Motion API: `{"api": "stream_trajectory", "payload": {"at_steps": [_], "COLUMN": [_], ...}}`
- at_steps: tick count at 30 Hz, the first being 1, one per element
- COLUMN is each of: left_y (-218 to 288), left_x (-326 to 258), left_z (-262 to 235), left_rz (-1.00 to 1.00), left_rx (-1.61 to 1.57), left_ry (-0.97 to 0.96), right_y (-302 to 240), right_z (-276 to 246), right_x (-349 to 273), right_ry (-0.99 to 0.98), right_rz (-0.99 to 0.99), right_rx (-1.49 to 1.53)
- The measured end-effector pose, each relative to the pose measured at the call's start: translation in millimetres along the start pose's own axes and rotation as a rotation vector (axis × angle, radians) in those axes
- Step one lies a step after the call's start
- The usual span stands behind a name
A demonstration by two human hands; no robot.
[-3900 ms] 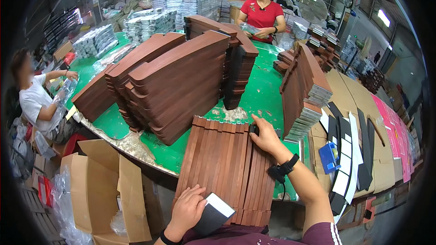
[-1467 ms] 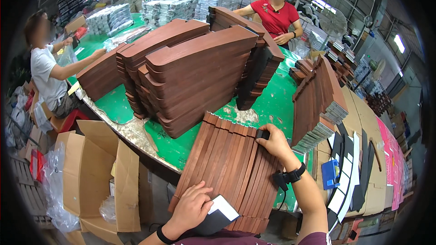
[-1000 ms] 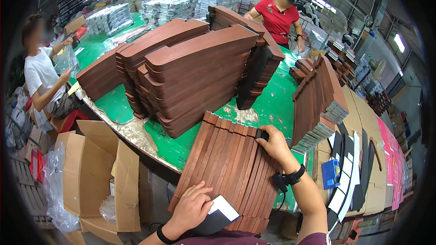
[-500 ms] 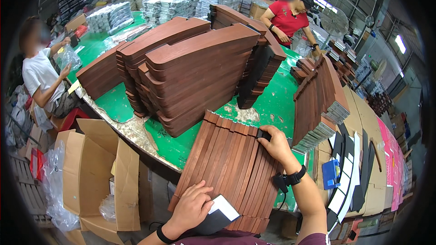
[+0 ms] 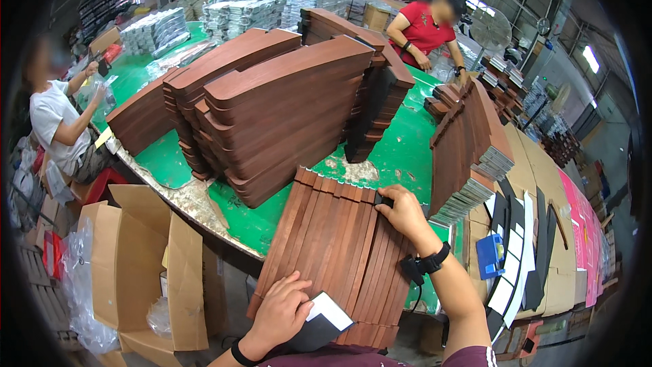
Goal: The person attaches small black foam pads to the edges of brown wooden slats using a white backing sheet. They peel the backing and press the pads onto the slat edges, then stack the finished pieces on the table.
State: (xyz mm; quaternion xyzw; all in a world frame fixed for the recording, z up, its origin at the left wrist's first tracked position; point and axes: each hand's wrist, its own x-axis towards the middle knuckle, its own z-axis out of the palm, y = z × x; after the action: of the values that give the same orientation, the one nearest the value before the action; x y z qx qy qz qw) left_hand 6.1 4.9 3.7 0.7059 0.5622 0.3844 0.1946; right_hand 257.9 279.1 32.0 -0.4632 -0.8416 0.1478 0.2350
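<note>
A row of narrow brown wood-grain slats [image 5: 326, 231] lies side by side in front of me, overhanging the green table's near edge. My left hand [image 5: 280, 309] rests on its lower left part, fingers stretched over the slats. Beside its thumb, partly under the palm, is a flat black piece with a white face [image 5: 322, 323]; whether the hand grips it is hard to see. At the far right end of the slats, my right hand [image 5: 402, 211] is closed, thumb and index finger pinching a small black piece [image 5: 384, 200] against the slat ends.
Tall stacks of brown curved boards [image 5: 285, 109] stand on the green table [image 5: 401, 149], more boards [image 5: 468, 153] at right. An open carton [image 5: 142, 265] is at lower left. A blue tape dispenser [image 5: 489, 256] lies by black and white strips [image 5: 519, 251]. Two people work across the table.
The whole view has shifted slightly, so the scene sits a little further left. Both hands keep their places on the slats. The person at left has moved their hands a little.
</note>
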Motion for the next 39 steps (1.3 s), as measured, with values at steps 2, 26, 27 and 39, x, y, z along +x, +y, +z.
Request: {"api": "stream_trajectory", "payload": {"at_steps": [2, 26, 27, 39], "left_y": [-0.6, -3.1, -4.1, 0.9], "left_x": [-1.8, -3.6, -4.3, -3.2], "left_z": [1.6, 3.9, 4.3, 0.9], "left_rz": [0.004, 0.034, 0.035, 0.025], "left_rx": [0.015, 0.001, 0.006, 0.006], "left_ry": [0.004, 0.009, 0.006, -0.004], "right_y": [0.3, 7.3, 6.0, 14.0], "right_z": [-2.5, 12.5, 12.0, 17.7], "right_x": [0.0, -13.2, -12.9, -9.2], "right_ry": [-0.062, 0.112, 0.098, 0.133], "right_rz": [0.036, -0.125, -0.112, -0.023], "right_rx": [-0.004, -0.141, -0.134, 0.057]}}
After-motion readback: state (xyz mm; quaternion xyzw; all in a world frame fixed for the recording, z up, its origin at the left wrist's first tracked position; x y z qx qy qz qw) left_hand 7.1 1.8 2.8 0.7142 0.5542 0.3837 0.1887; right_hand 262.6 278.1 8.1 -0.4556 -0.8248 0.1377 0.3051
